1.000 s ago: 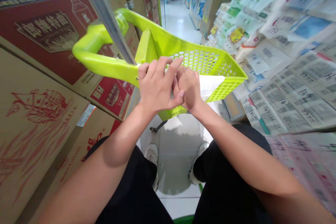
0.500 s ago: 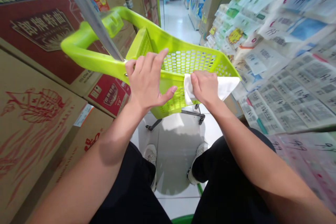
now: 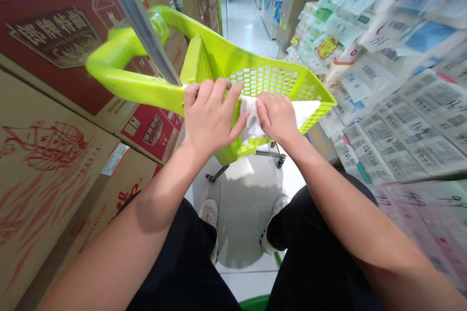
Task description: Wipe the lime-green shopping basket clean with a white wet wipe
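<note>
Lime-green perforated plastic cart point(image 3: 226, 51) ahead, angled. Thin white cloth point(image 3: 251, 119) over its near side, shifted twd L hand point(image 3: 209, 119) vs. half-sec ago; uncovered stretch betw. shorter. L hand spread, resting on edge. R hand point(image 3: 279, 116) gripping cloth.

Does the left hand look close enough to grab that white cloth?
Probably yes: the left hand is just beside the white cloth, with nothing seen between them, though the right hand covers part of it.

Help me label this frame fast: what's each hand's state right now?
Left hand: open, fingers spread over the rim of the green cart basket.
Right hand: closed on a white cloth at that rim.
</note>
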The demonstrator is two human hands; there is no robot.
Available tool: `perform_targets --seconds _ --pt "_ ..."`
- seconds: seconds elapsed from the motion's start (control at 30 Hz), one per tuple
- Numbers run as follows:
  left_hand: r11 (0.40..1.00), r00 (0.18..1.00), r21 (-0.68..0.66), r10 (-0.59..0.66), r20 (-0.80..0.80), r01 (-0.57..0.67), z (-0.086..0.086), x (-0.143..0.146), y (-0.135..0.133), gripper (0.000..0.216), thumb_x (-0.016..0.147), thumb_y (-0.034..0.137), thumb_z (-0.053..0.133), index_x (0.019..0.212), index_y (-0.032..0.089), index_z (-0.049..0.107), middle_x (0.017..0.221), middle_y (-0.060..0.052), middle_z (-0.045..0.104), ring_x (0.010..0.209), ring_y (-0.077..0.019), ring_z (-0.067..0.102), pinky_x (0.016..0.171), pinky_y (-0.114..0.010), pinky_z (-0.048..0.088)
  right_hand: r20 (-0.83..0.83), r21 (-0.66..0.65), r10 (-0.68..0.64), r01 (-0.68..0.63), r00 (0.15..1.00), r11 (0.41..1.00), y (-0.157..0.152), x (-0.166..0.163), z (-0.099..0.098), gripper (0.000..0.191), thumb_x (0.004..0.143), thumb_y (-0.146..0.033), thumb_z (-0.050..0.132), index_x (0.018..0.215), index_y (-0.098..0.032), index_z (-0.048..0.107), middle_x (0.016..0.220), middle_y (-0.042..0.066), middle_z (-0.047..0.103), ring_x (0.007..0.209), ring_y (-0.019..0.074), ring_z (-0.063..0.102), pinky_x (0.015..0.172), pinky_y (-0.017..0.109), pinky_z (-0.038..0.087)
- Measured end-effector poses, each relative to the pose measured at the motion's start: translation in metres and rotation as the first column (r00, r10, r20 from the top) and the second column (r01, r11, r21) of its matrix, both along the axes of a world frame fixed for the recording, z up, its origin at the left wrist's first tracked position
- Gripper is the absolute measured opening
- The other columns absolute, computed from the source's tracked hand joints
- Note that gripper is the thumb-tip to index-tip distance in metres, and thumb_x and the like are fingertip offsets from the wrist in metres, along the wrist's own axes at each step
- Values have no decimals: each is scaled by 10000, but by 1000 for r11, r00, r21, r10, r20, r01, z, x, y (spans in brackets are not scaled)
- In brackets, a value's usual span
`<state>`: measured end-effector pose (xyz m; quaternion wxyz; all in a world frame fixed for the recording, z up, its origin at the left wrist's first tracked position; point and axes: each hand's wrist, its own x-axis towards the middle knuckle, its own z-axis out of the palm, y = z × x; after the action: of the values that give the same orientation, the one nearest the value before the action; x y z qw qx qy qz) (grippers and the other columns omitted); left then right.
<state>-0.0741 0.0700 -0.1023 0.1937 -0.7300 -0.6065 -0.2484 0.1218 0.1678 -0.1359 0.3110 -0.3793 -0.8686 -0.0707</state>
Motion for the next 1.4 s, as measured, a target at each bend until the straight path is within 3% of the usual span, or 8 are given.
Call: perform_targets --seconds 0.17,0.47,0.63,0.77,0.87,1.0,1.13,1.4 --pt "1000 996 -11 -7 84 8 2 -1 0 631 1074 674 348 1565 347 574 1588 -53 627 1433 -416 503 1233 -666 184 -38 0 -57 57 998 998 5 15 -7 602 1185 -484 162 961 -225 657 984 134 766 945 318 671 853 436 399" --pt "993 993 24 -113 -20 113 4 7 -4 705 1071 602 390 1660 221 456 1675 -125 557 1412 -422 572 1201 -628 290 -144 -14 46 -49 988 999 -20 -57 4 496 1197 -506 228 1263 -239 642 1257 116 764 1147 302 665 1026 462 421" --pt "964 984 215 -136 -119 159 10 -8 -13 443 1043 435 554 1431 243 648 1547 -108 677 1360 -370 657 1137 -587 433 -135 18 82 -80 987 997 -13 -46 6 587 1197 -528 147 1031 -253 638 1024 81 763 1031 282 672 1032 466 409" --pt "789 993 605 -55 -109 110 19 -39 -19 363 997 415 555 1279 264 727 1437 -62 713 1245 -357 704 1039 -625 498 -173 58 66 -57 983 997 -6 -35 5 680 1170 -620 82 918 -254 598 907 80 723 921 278 651 946 456 410" --pt "621 998 781 -26 -63 66 22 -60 -19 675 1022 701 410 1427 238 690 1510 -99 625 1371 -387 627 1083 -630 512 -222 56 71 -60 972 997 1 -25 5 708 1157 -663 67 854 -259 564 828 63 675 854 265 624 900 437 407" --pt "791 988 612 -88 129 -9 17 -57 -15 613 1090 693 357 1389 240 643 1318 -128 683 1320 -332 633 1148 -610 520 -345 28 39 -32 938 999 11 -15 5 701 1154 -676 86 789 -262 517 770 55 627 803 255 600 843 417 411" --pt "747 972 664 -183 147 41 10 -35 -6 511 1084 682 406 1256 267 650 1178 -121 620 1252 -315 600 1205 -624 497 -442 6 23 -23 897 1000 10 -26 12 718 1146 -687 45 822 -262 525 793 61 610 824 262 612 843 423 440" --pt "921 948 359 29 318 -148 -4 -23 -3 628 998 811 386 1504 448 465 1574 -22 570 1623 -378 379 1277 -739 362 -392 -13 130 -146 911 989 -9 -31 32 680 1150 -698 70 970 -263 561 897 57 608 940 268 642 937 447 496"
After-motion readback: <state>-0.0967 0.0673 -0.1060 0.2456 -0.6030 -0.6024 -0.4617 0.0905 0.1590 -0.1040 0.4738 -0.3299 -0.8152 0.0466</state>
